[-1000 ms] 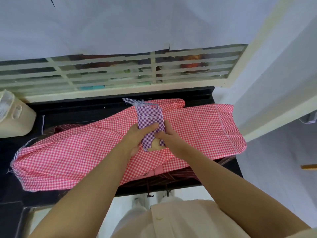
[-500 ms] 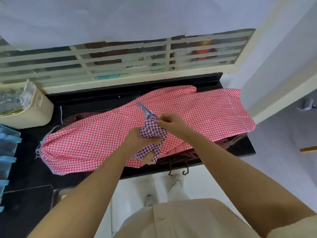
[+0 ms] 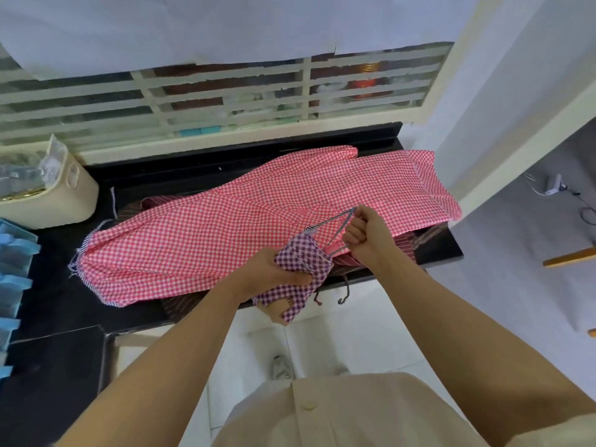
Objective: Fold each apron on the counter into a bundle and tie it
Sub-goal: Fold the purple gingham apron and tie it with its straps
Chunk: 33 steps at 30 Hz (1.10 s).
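A small purple-and-white checked apron bundle (image 3: pixel 301 269) hangs in front of the counter's edge, gripped from the left by my left hand (image 3: pixel 274 269). Its thin striped strap (image 3: pixel 332 222) runs up and right from the bundle, stretched taut in the fist of my right hand (image 3: pixel 366 237). Behind both hands a large pink-and-white checked apron (image 3: pixel 258 221) lies spread across the black counter (image 3: pixel 58 304). A dark striped apron (image 3: pixel 416 246) lies under it, showing at its right and front edges.
A cream basket (image 3: pixel 54 195) with clear plastic items stands at the counter's back left. Blue trays (image 3: pixel 13 279) line the left edge. A barred window (image 3: pixel 225 101) runs behind the counter. White wall and grey floor lie to the right.
My right hand has moved right and pulled the strap out taut from the bundle. My left hand has lowered the bundle toward the counter's front edge.
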Tool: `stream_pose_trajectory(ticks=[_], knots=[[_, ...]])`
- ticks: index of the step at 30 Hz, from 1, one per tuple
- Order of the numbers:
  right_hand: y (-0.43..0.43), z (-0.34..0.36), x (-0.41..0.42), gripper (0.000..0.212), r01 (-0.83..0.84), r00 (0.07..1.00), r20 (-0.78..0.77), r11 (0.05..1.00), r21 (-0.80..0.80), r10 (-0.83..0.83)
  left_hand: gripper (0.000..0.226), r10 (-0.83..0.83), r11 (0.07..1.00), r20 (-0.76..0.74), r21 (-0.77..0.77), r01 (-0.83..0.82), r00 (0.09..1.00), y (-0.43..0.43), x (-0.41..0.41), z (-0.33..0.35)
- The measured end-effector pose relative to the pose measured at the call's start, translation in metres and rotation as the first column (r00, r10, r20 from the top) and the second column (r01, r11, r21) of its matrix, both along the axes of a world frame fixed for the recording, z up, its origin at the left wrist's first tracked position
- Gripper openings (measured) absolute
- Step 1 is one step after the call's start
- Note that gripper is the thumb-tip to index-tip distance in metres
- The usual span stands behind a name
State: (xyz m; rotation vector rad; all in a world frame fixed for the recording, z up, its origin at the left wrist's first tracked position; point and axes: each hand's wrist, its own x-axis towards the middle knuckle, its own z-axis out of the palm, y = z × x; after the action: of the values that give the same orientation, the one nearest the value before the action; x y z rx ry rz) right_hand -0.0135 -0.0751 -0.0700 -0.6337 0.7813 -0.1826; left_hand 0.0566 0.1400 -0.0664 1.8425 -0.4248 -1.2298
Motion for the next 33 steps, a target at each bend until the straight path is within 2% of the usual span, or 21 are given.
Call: stream_pose_trajectory(ticks=[2, 3, 5, 6, 7, 10, 12, 13, 15, 16, 17, 19, 21, 23, 24, 25, 27, 29, 30, 31, 33], knots=[[-0.013, 0.005, -0.013, 0.028, -0.206, 0.977, -0.083, 0.97, -0.128, 0.196, 0.035, -0.074, 0.997, 0.022, 0.038, 0.073, 0.997, 0.002, -0.006, -0.003], [-0.021, 0.006, -0.021, 0.022, -0.367, 0.924, -0.228, 0.884, -0.29, 0.308, 0.034, -0.111, 0.991, 0.038, 0.074, 0.108, 0.993, 0.006, -0.009, -0.006], [-0.039, 0.007, -0.04, 0.017, -0.655, 0.748, -0.552, 0.543, -0.525, 0.368, 0.032, -0.17, 0.975, 0.055, 0.155, 0.159, 0.984, 0.015, -0.019, -0.014], [-0.048, 0.003, -0.051, 0.021, -0.704, 0.706, -0.628, 0.425, -0.569, 0.328, 0.031, -0.198, 0.963, 0.06, 0.2, 0.182, 0.978, 0.02, -0.023, -0.018], [-0.058, -0.001, -0.062, 0.026, -0.708, 0.701, -0.654, 0.385, -0.592, 0.284, 0.031, -0.218, 0.949, 0.062, 0.246, 0.197, 0.974, 0.024, -0.029, -0.021], [-0.078, -0.023, -0.087, 0.021, -0.651, 0.723, -0.68, 0.449, -0.612, 0.12, 0.043, -0.212, 0.922, 0.04, 0.339, 0.187, 0.976, 0.03, -0.041, -0.03], [-0.082, -0.035, -0.097, 0.017, -0.7, 0.668, -0.744, 0.32, -0.639, -0.024, 0.049, -0.197, 0.923, 0.015, 0.339, 0.181, 0.98, 0.026, -0.053, -0.03], [-0.08, -0.039, -0.098, 0.027, -0.686, 0.695, -0.716, 0.24, -0.687, -0.063, 0.049, -0.201, 0.925, 0.007, 0.33, 0.188, 0.98, 0.021, -0.058, -0.028], [-0.068, -0.03, -0.1, 0.04, -0.578, 0.816, -0.565, 0.211, -0.789, 0.121, 0.047, -0.211, 0.928, 0.001, 0.314, 0.2, 0.977, 0.008, -0.071, -0.023], [-0.057, -0.023, -0.099, 0.044, -0.56, 0.815, -0.488, 0.211, -0.801, 0.312, 0.049, -0.224, 0.927, -0.009, 0.307, 0.216, 0.975, 0.002, -0.075, -0.02], [-0.043, -0.013, -0.098, 0.047, -0.6, 0.735, -0.453, 0.173, -0.781, 0.505, 0.054, -0.239, 0.926, -0.023, 0.295, 0.235, 0.971, -0.005, -0.08, -0.017], [-0.015, -0.004, -0.097, 0.049, -0.72, 0.457, -0.489, -0.014, -0.694, 0.743, 0.067, -0.27, 0.92, -0.047, 0.282, 0.272, 0.962, -0.016, -0.088, -0.012], [-0.002, -0.008, -0.099, 0.032, -0.806, 0.256, -0.568, -0.151, -0.572, 0.782, 0.073, -0.308, 0.905, -0.055, 0.291, 0.311, 0.95, -0.022, -0.096, -0.009], [-0.012, -0.02, -0.111, 0.017, -0.858, 0.152, -0.66, -0.233, -0.458, 0.736, 0.072, -0.288, 0.908, -0.09, 0.292, 0.302, 0.953, -0.021, -0.103, -0.007], [-0.025, -0.025, -0.12, 0.019, -0.88, 0.149, -0.694, -0.225, -0.418, 0.705, 0.07, -0.252, 0.918, -0.118, 0.285, 0.276, 0.96, -0.018, -0.106, -0.007], [-0.039, -0.03, -0.13, 0.02, -0.905, 0.2, -0.711, -0.152, -0.398, 0.675, 0.071, -0.214, 0.929, -0.152, 0.274, 0.25, 0.965, -0.014, -0.108, -0.007], [-0.073, -0.04, -0.15, 0.018, -0.886, 0.455, -0.699, 0.202, -0.418, 0.551, 0.08, -0.162, 0.942, -0.217, 0.257, 0.216, 0.963, -0.006, -0.112, -0.007], [-0.099, -0.045, -0.163, 0.019, -0.699, 0.683, -0.652, 0.556, -0.451, 0.329, 0.085, -0.113, 0.954, -0.297, 0.235, 0.188, 0.948, 0.0, -0.117, -0.01], [-0.106, -0.046, -0.166, 0.029, -0.64, 0.716, -0.65, 0.611, -0.465, 0.255, 0.088, -0.072, 0.964, -0.343, 0.219, 0.155, 0.936, 0.0, -0.12, -0.011], [-0.109, -0.048, -0.167, 0.038, -0.621, 0.729, -0.655, 0.597, -0.508, 0.2, 0.094, -0.029, 0.973, -0.384, 0.199, 0.114, 0.923, 0.001, -0.123, -0.013], [-0.101, -0.043, -0.164, 0.037, -0.568, 0.798, -0.591, 0.474, -0.672, 0.118, 0.104, 0.051, 0.987, -0.437, 0.161, 0.022, 0.898, -0.002, -0.128, -0.015]])
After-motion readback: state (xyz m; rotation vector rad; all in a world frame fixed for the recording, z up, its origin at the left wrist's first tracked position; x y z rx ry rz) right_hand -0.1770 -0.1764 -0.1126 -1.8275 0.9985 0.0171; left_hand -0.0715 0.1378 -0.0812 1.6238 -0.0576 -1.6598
